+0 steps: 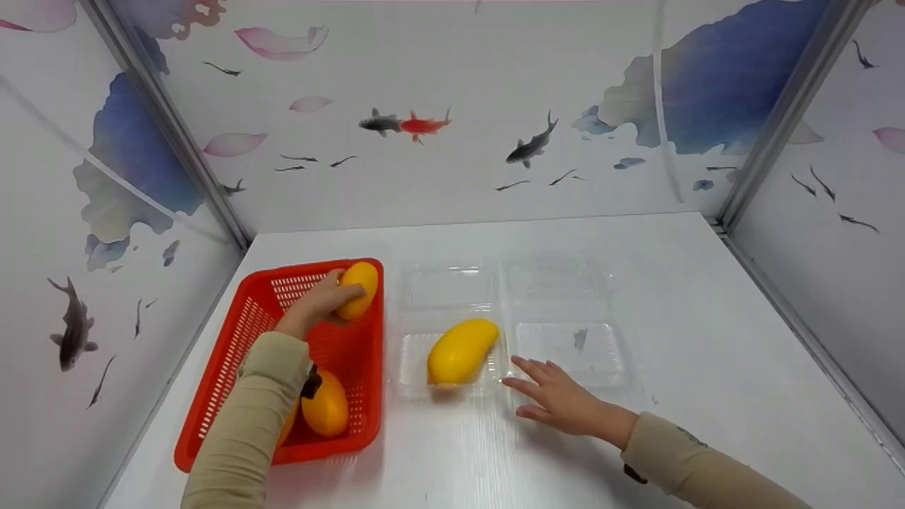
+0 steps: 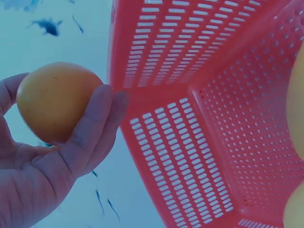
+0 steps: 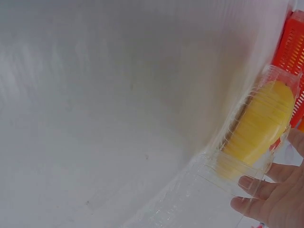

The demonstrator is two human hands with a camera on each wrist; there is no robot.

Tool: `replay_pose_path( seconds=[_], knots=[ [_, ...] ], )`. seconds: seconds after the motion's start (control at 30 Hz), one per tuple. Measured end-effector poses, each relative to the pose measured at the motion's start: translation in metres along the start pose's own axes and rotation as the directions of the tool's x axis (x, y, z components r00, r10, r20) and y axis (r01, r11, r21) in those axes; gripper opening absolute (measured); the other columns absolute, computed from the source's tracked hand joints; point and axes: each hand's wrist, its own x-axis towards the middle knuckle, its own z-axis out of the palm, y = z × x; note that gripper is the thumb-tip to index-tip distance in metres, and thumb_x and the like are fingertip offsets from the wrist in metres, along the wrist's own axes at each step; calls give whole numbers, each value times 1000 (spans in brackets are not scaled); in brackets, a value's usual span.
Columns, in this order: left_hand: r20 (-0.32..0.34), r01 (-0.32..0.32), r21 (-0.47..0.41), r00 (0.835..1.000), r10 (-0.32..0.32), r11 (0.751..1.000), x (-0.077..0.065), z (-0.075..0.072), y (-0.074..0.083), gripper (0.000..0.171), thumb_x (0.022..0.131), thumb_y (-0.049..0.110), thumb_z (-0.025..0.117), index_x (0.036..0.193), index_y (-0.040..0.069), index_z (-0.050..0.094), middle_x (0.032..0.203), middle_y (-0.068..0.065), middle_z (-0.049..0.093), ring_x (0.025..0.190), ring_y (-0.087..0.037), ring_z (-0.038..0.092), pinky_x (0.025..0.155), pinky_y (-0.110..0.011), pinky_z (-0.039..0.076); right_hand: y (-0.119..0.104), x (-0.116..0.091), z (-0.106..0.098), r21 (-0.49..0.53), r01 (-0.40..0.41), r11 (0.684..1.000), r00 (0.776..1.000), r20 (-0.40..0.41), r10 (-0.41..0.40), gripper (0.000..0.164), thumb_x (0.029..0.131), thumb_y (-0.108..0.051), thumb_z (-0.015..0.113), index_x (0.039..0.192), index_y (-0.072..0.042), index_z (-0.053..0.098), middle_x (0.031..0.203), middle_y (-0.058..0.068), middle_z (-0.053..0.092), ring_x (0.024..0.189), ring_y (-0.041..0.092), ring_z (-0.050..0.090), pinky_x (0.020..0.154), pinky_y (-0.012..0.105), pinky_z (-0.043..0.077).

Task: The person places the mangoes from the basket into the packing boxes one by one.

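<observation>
My left hand [image 1: 327,300] grips a yellow-orange mango [image 1: 360,288] over the far right corner of the red plastic basket [image 1: 378,339]. In the left wrist view, fingers and thumb curl round that mango [image 2: 57,102] close to the basket's rim. A longer yellow mango [image 1: 461,352] lies tilted in the left clear plastic clamshell box [image 1: 410,360], whose lid stands open behind it. Beside that box, my right hand [image 1: 562,403] spreads its fingers over the near left corner of a second clear box [image 1: 565,350]. Nothing is held in the right hand.
More mangoes [image 1: 327,406] lie at the near end of the basket, partly hidden by my left sleeve [image 1: 247,424]. Both boxes stand on a white table [image 1: 452,459]. Printed panels [image 1: 452,71] with metal posts enclose the back and sides.
</observation>
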Motion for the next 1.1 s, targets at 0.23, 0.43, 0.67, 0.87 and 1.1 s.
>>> replay_pose_path(
  seconds=[0.23,0.43,0.67,0.87,1.1],
  knots=[
    [12,-24,108,1000,23,994,6,30,11,57,85,25,55,130,3,30,113,-14,44,98,-26,46,83,-34,45,-1,0,0,13,-14,1000,1000,14,14,53,92,-46,43,138,-19,40,149,15,23,131,33,30,105,56,23],
    [0,9,258,1000,-9,966,12,52,21,67,84,24,59,138,4,26,117,-14,47,104,-28,45,95,-41,39,-2,1,1,22,-23,999,1000,10,22,50,92,-39,49,138,-19,41,148,15,24,131,33,31,104,56,23],
    [-2,22,497,1000,-24,868,15,72,32,71,84,28,57,142,5,26,119,-15,49,108,-31,41,96,-44,37,-1,1,2,17,-26,1000,1000,10,26,51,92,-39,49,138,-20,40,149,14,23,132,32,28,105,56,22],
    [53,18,591,997,-62,807,14,88,40,67,84,26,56,140,1,30,124,-17,48,108,-33,41,97,-44,35,0,0,3,-4,16,1000,999,-32,-16,54,92,-48,41,137,-19,41,147,16,26,131,32,30,104,57,24],
    [82,58,587,988,-131,808,23,101,40,22,79,15,58,95,0,56,76,-7,47,74,-23,45,67,-29,38,1,0,3,7,-4,1000,1000,-15,4,51,92,-43,46,138,-20,40,148,15,25,132,32,29,105,57,22]
  ],
)
